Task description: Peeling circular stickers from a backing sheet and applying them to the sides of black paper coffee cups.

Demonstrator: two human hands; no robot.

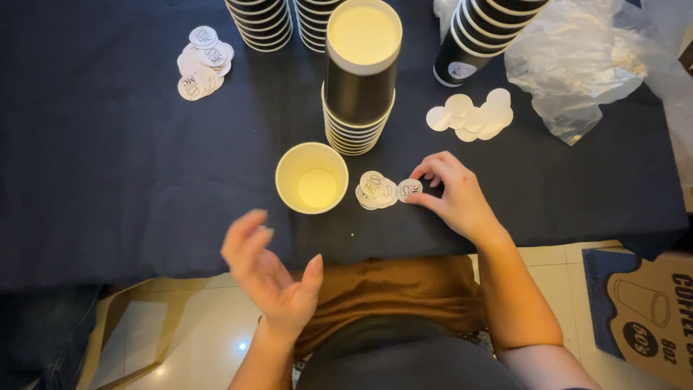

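1. Round white sticker (408, 189) with dark print, flat on the dark-clothed surface (108, 180), at the right edge of a small overlapping pile of like stickers (375, 190).
2. Pinched at its right rim by the right hand (451, 195): thumb and forefinger pressed together on it, other fingers curled above.
3. Just left of the pile, a single open paper cup (312, 178), upright, cream inside, not touching the stickers.
4. Left hand (268, 271) raised off the surface near its front edge, palm turned up, fingers loosely spread, grip on nothing; somewhat blurred.
5. Behind the cup and the pile, a tall stack of black cups (359, 79) with white rims, mouth up.
6. Right of that stack, a cluster of blank white discs (471, 117) on the cloth.
7. Far right rear, a leaning stack of cups (484, 32) beside crumpled clear plastic wrap (585, 65).
8. Rear left, two more cup stacks (278, 22) at the picture's top edge, and well left of them another heap of printed stickers (203, 61).
9. Lower right, on the tiled floor, a brown cardboard box (642, 310) with a cup drawing.
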